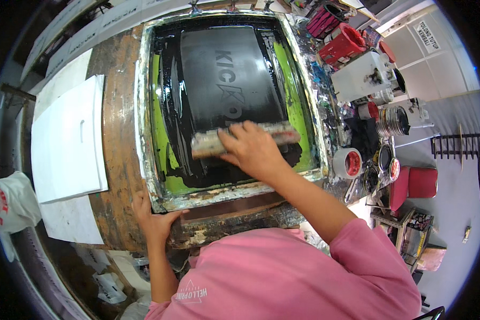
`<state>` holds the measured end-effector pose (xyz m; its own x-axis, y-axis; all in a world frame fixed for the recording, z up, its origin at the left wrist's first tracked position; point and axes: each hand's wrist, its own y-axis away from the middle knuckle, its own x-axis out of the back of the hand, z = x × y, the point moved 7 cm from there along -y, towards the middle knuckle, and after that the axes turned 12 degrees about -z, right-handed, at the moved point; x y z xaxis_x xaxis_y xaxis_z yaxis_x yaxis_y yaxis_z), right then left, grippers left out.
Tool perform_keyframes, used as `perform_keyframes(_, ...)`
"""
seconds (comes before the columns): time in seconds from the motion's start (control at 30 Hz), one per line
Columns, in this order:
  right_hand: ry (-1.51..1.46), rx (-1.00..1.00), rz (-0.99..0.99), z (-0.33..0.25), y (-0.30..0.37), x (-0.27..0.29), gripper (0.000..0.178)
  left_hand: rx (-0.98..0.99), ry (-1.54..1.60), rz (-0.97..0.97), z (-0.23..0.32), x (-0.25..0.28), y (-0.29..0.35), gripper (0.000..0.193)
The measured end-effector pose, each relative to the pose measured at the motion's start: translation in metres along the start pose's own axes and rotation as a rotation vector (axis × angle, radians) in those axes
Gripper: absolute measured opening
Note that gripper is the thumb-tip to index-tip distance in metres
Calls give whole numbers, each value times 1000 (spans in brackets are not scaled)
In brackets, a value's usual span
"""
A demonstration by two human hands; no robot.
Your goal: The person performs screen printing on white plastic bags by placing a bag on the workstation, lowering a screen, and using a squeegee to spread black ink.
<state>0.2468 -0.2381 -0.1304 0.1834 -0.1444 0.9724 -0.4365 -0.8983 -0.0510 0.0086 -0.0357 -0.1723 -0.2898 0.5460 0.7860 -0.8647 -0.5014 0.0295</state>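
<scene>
- Your right hand gripped the squeegee, on the near half of the screen, in black ink.
- Your left hand, thumb spread wide, was by the near left corner of the frame.
- Probably you were spreading ink; the next move seemed to need even pressure.
- Letters showed in the screen, on your shirt, on a wall sign.

worktop is worn brown wood | stack of white sheets lies flat at left | paint-crusted frame lies at centre | paint smears coat right side
</scene>
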Motion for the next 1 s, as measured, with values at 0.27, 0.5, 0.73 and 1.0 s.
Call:
perform_keyframes(0.27, -43, -65, -237, -40, 42, 20, 45, 8, 85, 22, 3, 2, 0, 80)
perform_keyframes(0.5, 106, -21, -22, -76, 64, 61, 46, -11, 460, 141, 15, 16, 10, 82)
perform_keyframes(0.73, 259, -62, 317, -82, 18, 198, 36, -452, 815, 524, 80, 78, -19, 99)
perform_keyframes(1.0, 377, 94, 589, -77, -40, 309, 45, 151, -9, 152, 37, 14, -53, 57)
